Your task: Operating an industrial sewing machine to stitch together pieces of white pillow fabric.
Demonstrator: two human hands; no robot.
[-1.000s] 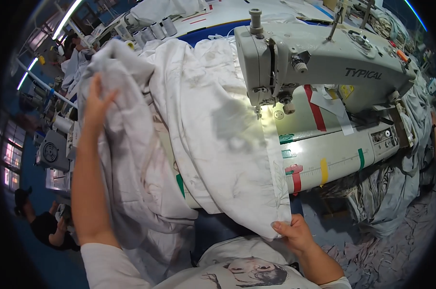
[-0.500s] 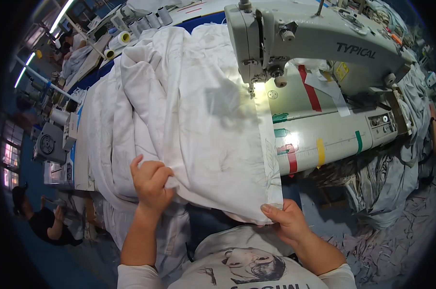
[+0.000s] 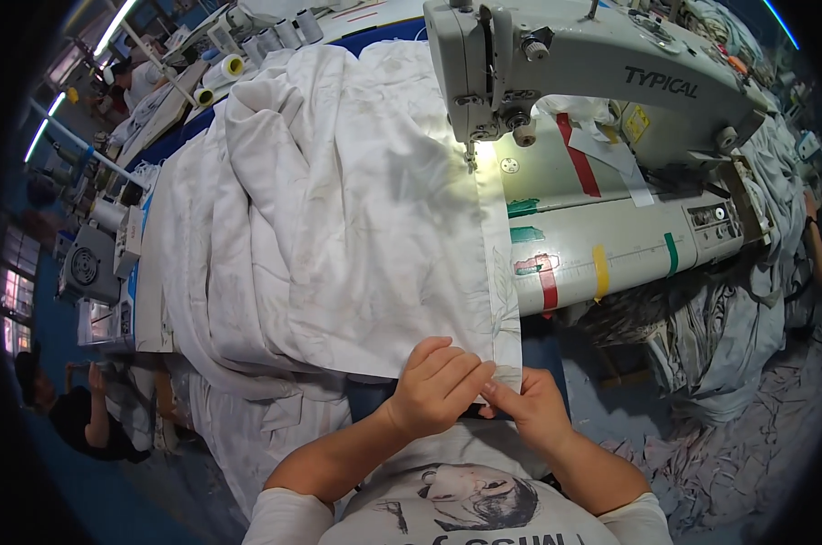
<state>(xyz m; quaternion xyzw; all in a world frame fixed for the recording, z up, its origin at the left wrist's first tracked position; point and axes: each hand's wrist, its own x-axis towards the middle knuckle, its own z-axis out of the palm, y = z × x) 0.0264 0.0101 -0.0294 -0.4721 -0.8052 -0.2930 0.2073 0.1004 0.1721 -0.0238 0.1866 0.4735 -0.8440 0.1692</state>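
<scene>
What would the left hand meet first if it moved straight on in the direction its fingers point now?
The left hand points right, toward the right hand, whose fingers already touch it at the white fabric's near corner. It would probably meet that hand at once; depth is unclear.

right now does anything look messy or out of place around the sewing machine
On the table nothing is damaged or spilled. The white sheet is bunched in loose folds at the left, but its hem runs straight to the needle. Both hands pinch the near corner. Fabric lies heaped on the floor at the right.
</scene>
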